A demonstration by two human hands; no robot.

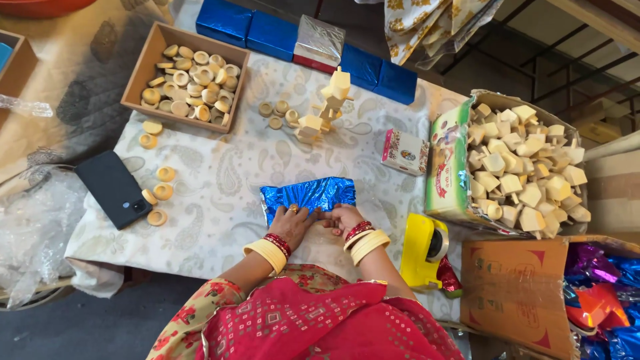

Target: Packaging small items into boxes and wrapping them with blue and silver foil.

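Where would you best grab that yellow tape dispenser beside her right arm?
Probably around the tall curved back of the yellow tape dispenser, coming from above. It stands upright on the patterned cloth with its roll facing the cardboard box, so the plain yellow side nearest the right hand is freest.

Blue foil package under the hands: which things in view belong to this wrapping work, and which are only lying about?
Belong to the work:
blue foil package, pressed by left hand and right hand
yellow tape dispenser
wrapped blue boxes
foil sheets

Lying about:
black phone
wooden rings
small printed box
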